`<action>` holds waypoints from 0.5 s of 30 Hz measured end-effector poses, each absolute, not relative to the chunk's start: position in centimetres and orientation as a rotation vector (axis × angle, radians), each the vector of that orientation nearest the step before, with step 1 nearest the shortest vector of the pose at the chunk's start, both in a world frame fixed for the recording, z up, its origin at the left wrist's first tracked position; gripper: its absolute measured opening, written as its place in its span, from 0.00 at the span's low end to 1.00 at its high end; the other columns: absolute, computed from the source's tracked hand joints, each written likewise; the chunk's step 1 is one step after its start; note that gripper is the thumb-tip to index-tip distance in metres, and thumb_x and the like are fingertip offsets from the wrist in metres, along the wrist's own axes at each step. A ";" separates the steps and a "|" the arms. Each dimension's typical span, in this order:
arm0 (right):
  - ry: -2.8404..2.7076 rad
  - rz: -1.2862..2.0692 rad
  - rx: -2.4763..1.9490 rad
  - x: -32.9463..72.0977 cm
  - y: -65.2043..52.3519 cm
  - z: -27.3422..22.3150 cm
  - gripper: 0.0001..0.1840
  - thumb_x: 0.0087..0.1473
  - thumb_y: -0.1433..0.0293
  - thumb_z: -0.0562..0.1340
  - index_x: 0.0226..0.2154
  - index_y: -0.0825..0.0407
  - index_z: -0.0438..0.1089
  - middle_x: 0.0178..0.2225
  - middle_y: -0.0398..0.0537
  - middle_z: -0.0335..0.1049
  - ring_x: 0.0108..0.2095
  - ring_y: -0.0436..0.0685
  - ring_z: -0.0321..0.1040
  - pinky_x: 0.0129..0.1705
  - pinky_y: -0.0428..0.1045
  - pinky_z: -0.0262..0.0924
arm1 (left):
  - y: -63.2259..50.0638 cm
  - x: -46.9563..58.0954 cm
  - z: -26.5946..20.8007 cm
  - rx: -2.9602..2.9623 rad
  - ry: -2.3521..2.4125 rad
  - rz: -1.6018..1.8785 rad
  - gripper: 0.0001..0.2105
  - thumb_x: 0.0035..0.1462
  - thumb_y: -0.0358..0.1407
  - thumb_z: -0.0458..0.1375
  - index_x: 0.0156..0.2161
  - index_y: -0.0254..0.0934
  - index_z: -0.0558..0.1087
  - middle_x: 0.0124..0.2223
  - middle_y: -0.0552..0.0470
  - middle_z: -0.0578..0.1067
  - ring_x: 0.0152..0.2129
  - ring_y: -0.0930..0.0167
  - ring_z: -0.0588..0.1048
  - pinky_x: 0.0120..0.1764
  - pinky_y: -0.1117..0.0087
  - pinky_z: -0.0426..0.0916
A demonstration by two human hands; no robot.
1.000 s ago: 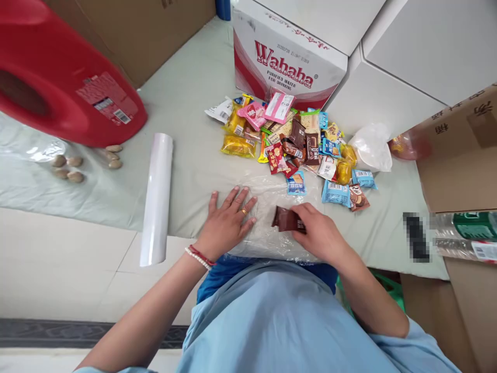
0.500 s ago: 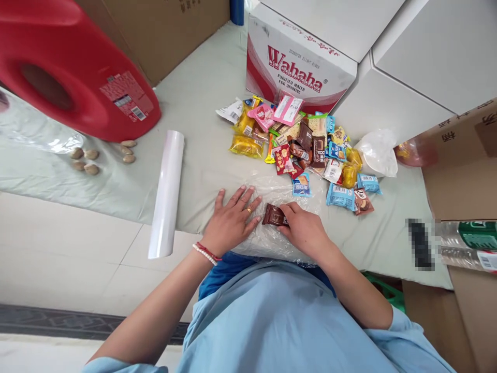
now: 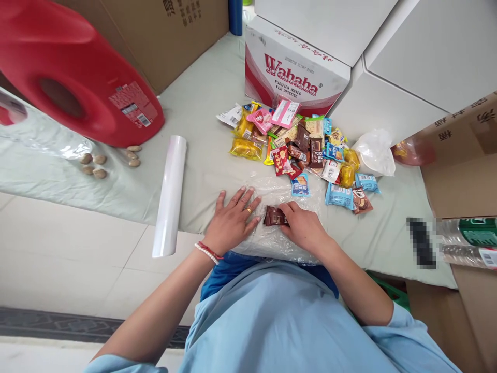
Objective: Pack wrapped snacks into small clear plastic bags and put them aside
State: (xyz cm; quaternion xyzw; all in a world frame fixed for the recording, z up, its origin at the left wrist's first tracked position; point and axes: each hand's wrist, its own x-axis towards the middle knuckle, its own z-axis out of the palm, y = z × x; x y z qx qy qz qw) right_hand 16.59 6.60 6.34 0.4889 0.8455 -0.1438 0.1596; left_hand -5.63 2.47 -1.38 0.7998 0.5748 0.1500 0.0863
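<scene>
My right hand (image 3: 305,224) grips a small snack in a dark brown wrapper (image 3: 275,215), its left end showing past my fingers. Under it a sheet of clear plastic film (image 3: 267,242) lies wrinkled on the cloth-covered table (image 3: 204,124). My left hand (image 3: 233,217) rests flat with fingers spread, at the left edge of the film. Just beyond both hands lies a small blue snack packet (image 3: 300,185). Behind it is a heap of wrapped snacks: a red packet (image 3: 282,161), yellow packets (image 3: 246,148), a pink packet (image 3: 286,112) and a brown cocoa packet (image 3: 316,152).
A white roll (image 3: 170,197) juts over the table's front edge at left. Further left are a large red jug (image 3: 97,77), several nuts (image 3: 99,173) and a clear bottle (image 3: 46,127). A Wahaha carton (image 3: 295,67) stands behind the heap; a white plastic bag (image 3: 375,153) lies right.
The camera view has shifted slightly. Both hands keep nearly the same place, and the brown-wrapped snack is still held on the film.
</scene>
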 end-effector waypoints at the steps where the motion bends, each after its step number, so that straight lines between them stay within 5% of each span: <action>1: 2.416 -0.414 1.398 16.6 6.6 6.3 0.27 0.63 0.65 0.60 0.63 0.51 0.62 0.57 0.55 0.70 0.48 0.64 0.75 0.40 0.54 0.67 | 2.4 -5.6 -1.4 2.386 1.713 0.446 0.25 0.72 0.46 0.48 0.70 0.45 0.63 0.74 0.42 0.58 0.72 0.54 0.56 0.70 0.34 0.41; 15: 2.656 -0.622 1.412 20.1 6.6 6.6 0.31 0.65 0.62 0.63 0.67 0.49 0.60 0.67 0.57 0.61 0.57 0.64 0.71 0.49 0.55 0.69 | 1.7 -6.5 -0.8 2.369 1.769 0.618 0.26 0.69 0.43 0.54 0.69 0.43 0.63 0.76 0.38 0.55 0.73 0.52 0.52 0.70 0.36 0.46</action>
